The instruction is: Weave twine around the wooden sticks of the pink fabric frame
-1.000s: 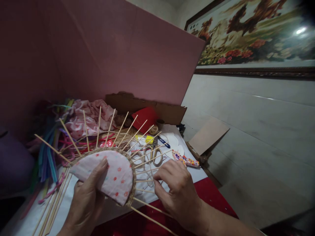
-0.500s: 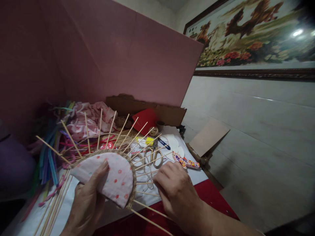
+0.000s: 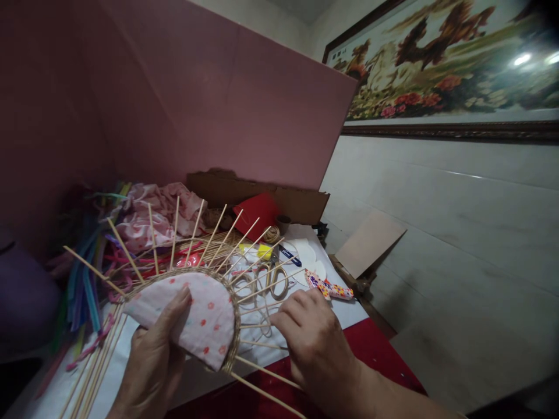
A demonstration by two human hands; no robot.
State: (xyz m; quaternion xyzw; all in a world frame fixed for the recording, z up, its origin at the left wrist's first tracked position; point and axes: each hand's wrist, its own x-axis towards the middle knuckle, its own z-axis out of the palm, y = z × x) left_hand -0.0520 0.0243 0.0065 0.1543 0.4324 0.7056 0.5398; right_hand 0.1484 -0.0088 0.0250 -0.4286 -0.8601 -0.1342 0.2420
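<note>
My left hand (image 3: 161,343) grips a half-round basket base (image 3: 203,314) covered in pale pink flowered cloth, thumb on top and fingers underneath. Braided twine (image 3: 237,331) runs along its curved edge. From that edge thin wooden sticks (image 3: 174,233) fan outward like spokes. At the right-hand spokes, my right hand (image 3: 308,334) is closed with its fingertips together near the stick ends; whatever they pinch is hidden. A loose thin cord (image 3: 265,326) hangs beside those fingers. Behind the spokes lie scissors (image 3: 277,280) with gold handles.
Crumpled pink cloth (image 3: 161,212), coloured pipe cleaners (image 3: 87,285) and loose sticks (image 3: 91,372) lie at the left. Farther back are a red piece (image 3: 257,212), a twine roll (image 3: 271,234) and a cardboard strip (image 3: 301,203). A blue cutter (image 3: 289,255) and flowered cloth roll (image 3: 329,288) lie right.
The view has shifted very slightly. My right hand stays by the right-hand spokes with its fingers still closed; my left hand keeps the same grip on the base.
</note>
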